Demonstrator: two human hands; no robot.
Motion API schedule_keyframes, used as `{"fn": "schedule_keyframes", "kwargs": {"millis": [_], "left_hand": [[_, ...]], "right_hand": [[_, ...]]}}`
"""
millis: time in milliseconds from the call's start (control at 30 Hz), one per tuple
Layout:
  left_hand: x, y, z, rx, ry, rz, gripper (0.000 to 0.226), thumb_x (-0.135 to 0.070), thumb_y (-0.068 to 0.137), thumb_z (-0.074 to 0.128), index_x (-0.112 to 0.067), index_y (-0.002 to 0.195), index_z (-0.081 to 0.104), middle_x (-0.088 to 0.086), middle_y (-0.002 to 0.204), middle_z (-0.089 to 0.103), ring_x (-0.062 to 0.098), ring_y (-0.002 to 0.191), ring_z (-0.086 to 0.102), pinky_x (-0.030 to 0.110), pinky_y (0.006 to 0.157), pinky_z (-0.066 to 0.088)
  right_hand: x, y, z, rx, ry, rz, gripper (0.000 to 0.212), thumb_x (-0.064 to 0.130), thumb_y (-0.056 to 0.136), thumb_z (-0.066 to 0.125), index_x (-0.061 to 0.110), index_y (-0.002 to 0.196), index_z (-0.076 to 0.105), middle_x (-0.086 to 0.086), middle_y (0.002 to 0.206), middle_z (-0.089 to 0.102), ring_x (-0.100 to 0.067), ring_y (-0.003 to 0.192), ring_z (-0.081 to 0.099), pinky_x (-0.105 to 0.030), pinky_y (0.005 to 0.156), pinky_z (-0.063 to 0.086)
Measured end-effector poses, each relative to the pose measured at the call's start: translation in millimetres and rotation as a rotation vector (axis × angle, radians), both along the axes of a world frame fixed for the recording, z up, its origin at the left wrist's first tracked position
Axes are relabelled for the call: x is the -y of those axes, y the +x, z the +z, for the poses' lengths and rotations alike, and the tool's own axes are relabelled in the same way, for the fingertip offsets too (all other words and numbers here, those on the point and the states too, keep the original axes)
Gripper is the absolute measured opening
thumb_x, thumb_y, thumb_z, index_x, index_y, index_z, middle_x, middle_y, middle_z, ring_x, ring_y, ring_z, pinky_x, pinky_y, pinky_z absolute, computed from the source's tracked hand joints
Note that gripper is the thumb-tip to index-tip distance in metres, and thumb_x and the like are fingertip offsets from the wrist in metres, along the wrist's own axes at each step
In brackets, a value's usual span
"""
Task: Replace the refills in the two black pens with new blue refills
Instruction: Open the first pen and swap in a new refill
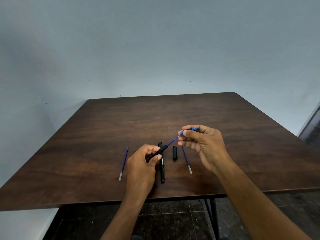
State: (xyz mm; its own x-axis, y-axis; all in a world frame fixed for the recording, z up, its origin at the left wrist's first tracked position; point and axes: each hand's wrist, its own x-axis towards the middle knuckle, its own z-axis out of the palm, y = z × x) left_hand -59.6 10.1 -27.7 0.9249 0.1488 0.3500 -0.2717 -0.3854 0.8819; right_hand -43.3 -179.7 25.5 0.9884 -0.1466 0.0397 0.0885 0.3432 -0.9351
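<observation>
bench (225,135): dark brown wood-grain top, rounded far corners, thin black metal legs at the near right; stands on a dark speckled tiled floor (173,222) against a pale wall
left refill (123,163): blue, lies flat on bench left of centre, tip pointing away, clear end nearest
pen (161,168): black, capped, lies flat at centre, lengthwise toward the viewer, white lettering on barrel, far end partly hidden
cap (174,152): black, loose, lies just right of pen, apart from it
right refill (187,161): blue, lies right of cap, clear end nearest, far end hidden behind fingers
</observation>
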Motion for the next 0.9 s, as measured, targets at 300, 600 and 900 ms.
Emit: {"fn": "schedule_keyframes", "kwargs": {"millis": [300, 600, 900], "left_hand": [[0.3, -2.6, 1.9, 0.011, -0.001, 0.006, 0.034, -0.005, 0.083, 0.079, -0.037, 0.089, 0.07, -0.018, 0.085, 0.073, -0.009, 0.086, 0.066, 0.004, 0.074, 0.046], [0.0, -2.5, 2.7, -0.017, -0.003, 0.004, 0.032, -0.007, 0.084, 0.078, -0.038, 0.091, 0.07, -0.017, 0.086, 0.073, -0.01, 0.087, 0.066, 0.002, 0.073, 0.046], [-0.1, -3.4, 4.2, -0.032, 0.012, 0.0, 0.033, -0.007, 0.084, 0.078, -0.038, 0.09, 0.069, -0.017, 0.087, 0.072, -0.011, 0.087, 0.065, 0.001, 0.073, 0.045]], "right_hand": [[-1.3, 1.3, -2.1, -0.01, -0.07, 0.028, 0.01, -0.009, 0.087, 0.069, -0.007, 0.095, 0.073, -0.027, 0.088, 0.077, -0.029, 0.071, 0.075, -0.036, 0.065, 0.063], [0.2, -0.4, -0.7, -0.016, -0.04, 0.028, 0.009, -0.009, 0.09, 0.065, -0.008, 0.096, 0.072, -0.024, 0.085, 0.077, -0.028, 0.069, 0.074, -0.035, 0.064, 0.063], [-7.1, 3.2, -7.7, -0.038, -0.076, 0.065, 0.009, -0.007, 0.089, 0.067, -0.006, 0.095, 0.073, -0.026, 0.087, 0.077, -0.028, 0.069, 0.074, -0.035, 0.062, 0.062]]}}
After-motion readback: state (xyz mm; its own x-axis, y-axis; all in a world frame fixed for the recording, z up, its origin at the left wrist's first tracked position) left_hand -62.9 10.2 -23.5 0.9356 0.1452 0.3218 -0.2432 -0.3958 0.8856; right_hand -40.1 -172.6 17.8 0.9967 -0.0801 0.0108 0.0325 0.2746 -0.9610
